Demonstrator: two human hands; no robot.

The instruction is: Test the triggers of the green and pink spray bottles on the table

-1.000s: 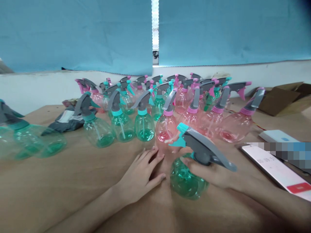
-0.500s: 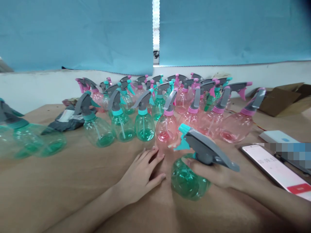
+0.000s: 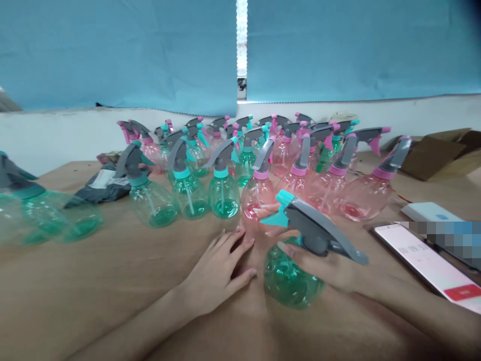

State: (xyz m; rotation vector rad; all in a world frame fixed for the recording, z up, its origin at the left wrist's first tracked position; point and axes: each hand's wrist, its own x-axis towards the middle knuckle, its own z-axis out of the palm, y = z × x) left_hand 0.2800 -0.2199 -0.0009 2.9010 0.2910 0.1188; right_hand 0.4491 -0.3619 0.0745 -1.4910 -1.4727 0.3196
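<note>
The right hand point(image 3: 330, 265) has its fingers closed around the neck of a green spray bottle point(image 3: 287, 283), just under the grey trigger head point(image 3: 319, 233). The bottle is tilted, its round base resting low on the brown tabletop point(image 3: 112, 281) near the front edge of the view. Its teal nozzle point(image 3: 282, 200) points up and to the left, towards the rows of standing bottles. Two fingertips point(image 3: 271, 207) of this hand show below the nozzle, in front of a pink spray bottle point(image 3: 258, 200).

Compared with half a second ago, the held bottle has shifted slightly to the left, and the fingertips under the nozzle reach out further and show more plainly. The tilt of the bottle is much the same, and so is the grip on its neck.

The left hand point(image 3: 218, 273) has not moved. It lies palm down on the tabletop just left of the held bottle, fingers open and spread, holding nothing and not touching the bottle.

Behind the hands stand green spray bottles point(image 3: 223, 193) to the left and pink ones to the right, several rows deep, unchanged. A grey bag point(image 3: 101, 188) lies at the far left. To the right lie a lit phone point(image 3: 428, 260), a white box point(image 3: 432, 211) and, further back, a cardboard box point(image 3: 432, 153). A blue curtain point(image 3: 112, 50) hangs behind.
</note>
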